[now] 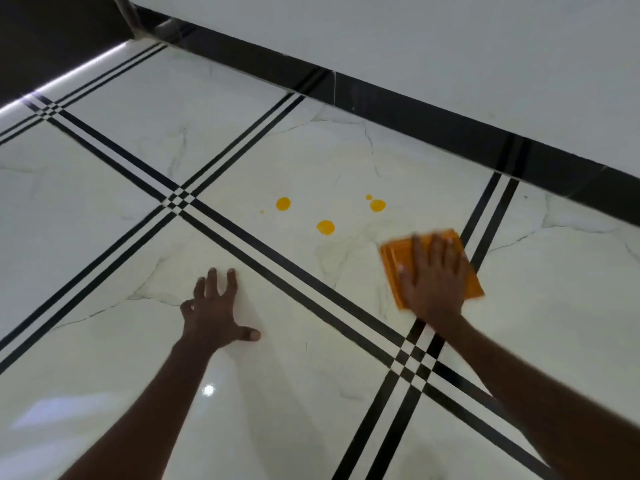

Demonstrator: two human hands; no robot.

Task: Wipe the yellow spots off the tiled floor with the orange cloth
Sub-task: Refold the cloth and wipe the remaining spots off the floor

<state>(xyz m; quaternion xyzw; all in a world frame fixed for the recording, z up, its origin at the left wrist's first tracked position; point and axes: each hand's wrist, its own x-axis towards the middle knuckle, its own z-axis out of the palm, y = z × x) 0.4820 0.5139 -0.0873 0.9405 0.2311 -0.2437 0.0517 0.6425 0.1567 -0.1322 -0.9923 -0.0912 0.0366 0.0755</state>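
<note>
On the floor [104,188] in front of you, in the one head view, your right hand [433,278] lies flat on the cloth [394,252], fingers straight and together, palm down. It grips nothing; it presses the folded orange square against the tile so that the whole pad bears on the surface instead of bunching up. The cloth sits on the same pale tile as the spots, near them but not touching any, just left of the double black grout lines on that side.

Three larger spots [325,227] are untouched: one to the left, one nearer and central, one to the right with a small dot just beside it. A faint speck also sits by the left one. The central spot is the closest to the cloth's leading corner, so it looks like the natural first target.

Your left hand [216,306] rests on the neighbouring tile across the diagonal black lines, fingers spread and slightly arched, thumb out, holding nothing. It seems planted there as a prop, carrying your weight while you lean forward, and it stays clear of the mess.

Beyond the spots a dark skirting [450,119] runs under a white wall.

I judge the wiping as not yet begun.
</note>
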